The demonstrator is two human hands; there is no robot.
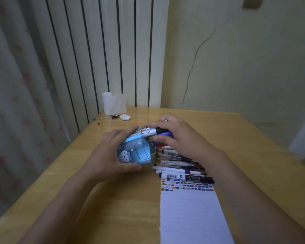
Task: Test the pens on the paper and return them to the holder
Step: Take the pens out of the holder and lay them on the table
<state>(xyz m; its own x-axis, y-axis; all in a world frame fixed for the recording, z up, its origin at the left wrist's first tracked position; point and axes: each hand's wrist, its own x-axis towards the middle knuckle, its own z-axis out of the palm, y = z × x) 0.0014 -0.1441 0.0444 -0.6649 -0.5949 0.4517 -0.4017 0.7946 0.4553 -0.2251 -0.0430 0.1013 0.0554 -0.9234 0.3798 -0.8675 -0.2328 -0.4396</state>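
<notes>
I see my left hand [109, 154] wrapped around the blue holder [136, 150], tipped on its side on the table [245, 138]. My right hand [180, 136] grips a bundle of pens [157, 132] at its mouth. More pens [180, 166] lie just above the paper [192, 213].

Blue pen holder [135, 150] lies tipped on its side on wooden table [236, 134], mouth toward right. Left hand [111, 152] wraps round holder. Right hand [176, 136], just right of holder mouth, grips bundle of pens [153, 132]. More pens [180, 166] piled flat on table right of holder. Lined paper [190, 213] with colour swatches along top edge lies nearer than holder, to right. White cup [114, 103] stands far behind holder, by striped wall.
</notes>
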